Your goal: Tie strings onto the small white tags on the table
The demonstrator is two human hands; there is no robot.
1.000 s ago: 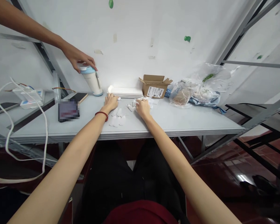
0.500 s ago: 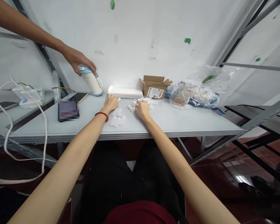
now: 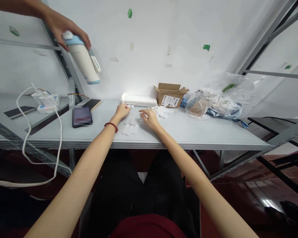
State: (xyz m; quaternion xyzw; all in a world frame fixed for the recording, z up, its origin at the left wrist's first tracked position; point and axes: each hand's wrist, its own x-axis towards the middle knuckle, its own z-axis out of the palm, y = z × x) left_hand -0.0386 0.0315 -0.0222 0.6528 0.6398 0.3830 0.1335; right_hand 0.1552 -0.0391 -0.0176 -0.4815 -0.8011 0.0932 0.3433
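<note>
Resting on the grey table, my left hand [image 3: 122,111] has its fingers curled closed; what they hold, if anything, is too small to make out. A small white piece shows right beside its fingertips. My right hand [image 3: 150,119] reaches over the table with thumb and fingers apart, and I see nothing held in it. Several flat white pieces [image 3: 129,129] lie in loose rows between and below the hands. More white pieces [image 3: 162,111] are heaped just right of my right hand. Behind both hands lies a stack of white sheets or trays [image 3: 139,99].
Another person's hand [image 3: 67,28] holds a white-and-blue bottle [image 3: 83,62] in the air at left. A dark pixelated item [image 3: 81,116], a phone [image 3: 93,104] and a white cable [image 3: 59,142] are on the left. An opened cardboard box [image 3: 170,96] and plastic bags [image 3: 201,104] stand right.
The other person's hand has lifted the bottle up and left, off the table. My right hand has drawn left from the heap, its fingers spreading. My left hand has closed more. The view has shifted slightly.
</note>
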